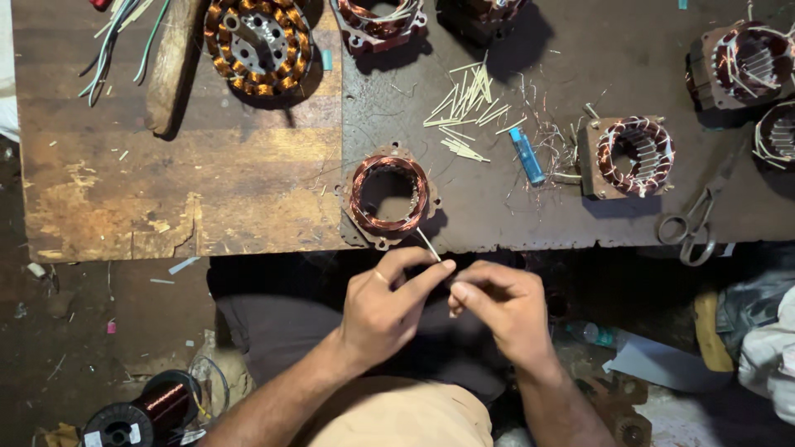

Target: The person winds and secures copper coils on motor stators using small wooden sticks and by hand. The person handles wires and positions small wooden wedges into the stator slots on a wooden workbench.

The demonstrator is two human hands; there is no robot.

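Cut off at the edges, lost in small detail

The copper-wound square stator [744,64] and the round coil below it [778,132] run off the right edge; two far stators [379,21] [484,12] are cropped by the top. Whatever the right hand [501,306] pinches is too small to tell, and the fine copper scraps [551,136] blur together.

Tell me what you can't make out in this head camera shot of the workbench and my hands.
- Right hand: fingertip contents too small and dark.
- Left hand: pinches a thin pale strip; its lower end is hidden by fingers.
- Stator at the right edge: partly cut off.
- Wire spool: partly cut off by the bottom edge.
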